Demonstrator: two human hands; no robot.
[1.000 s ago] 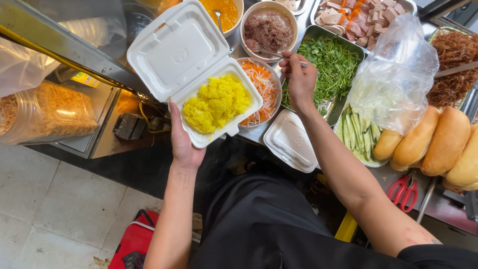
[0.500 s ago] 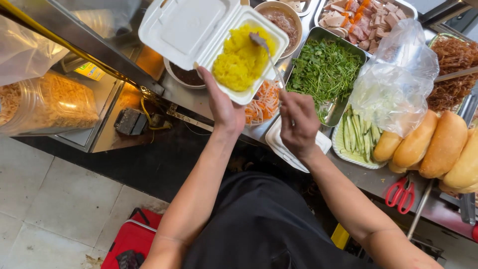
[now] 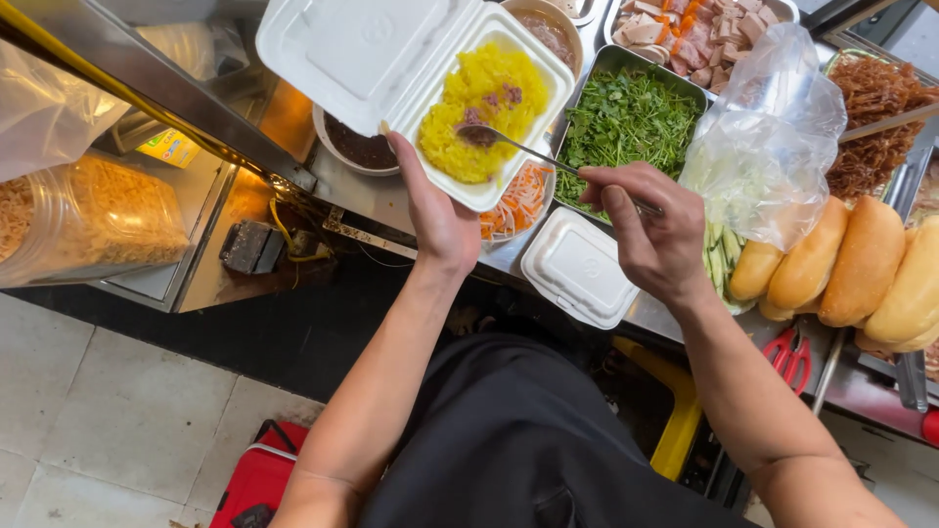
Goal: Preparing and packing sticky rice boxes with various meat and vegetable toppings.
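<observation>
My left hand [image 3: 438, 217] holds up an open white foam box [image 3: 372, 59] from below, its lid flipped back to the left. Yellow sticky rice [image 3: 481, 112] fills the box's tray, with a few dark bits on top. My right hand [image 3: 650, 233] grips a metal spoon [image 3: 518, 147]. Its bowl rests on the rice and carries a dark brownish filling. Both hands are over the food counter's front edge.
A steel tray of green herbs [image 3: 626, 122], a tray of sliced meats [image 3: 685, 29], shredded dried meat [image 3: 880, 108], a clear plastic bag [image 3: 768, 147], bread rolls [image 3: 851, 264], a shut foam box [image 3: 577, 266], shredded carrot [image 3: 514, 196] and red scissors [image 3: 792, 354] crowd the counter. A clear bag of dried food [image 3: 88, 220] sits left.
My left hand has carried the box right and farther over the counter. My right hand took up the spoon and now spreads dark filling on the rice.
</observation>
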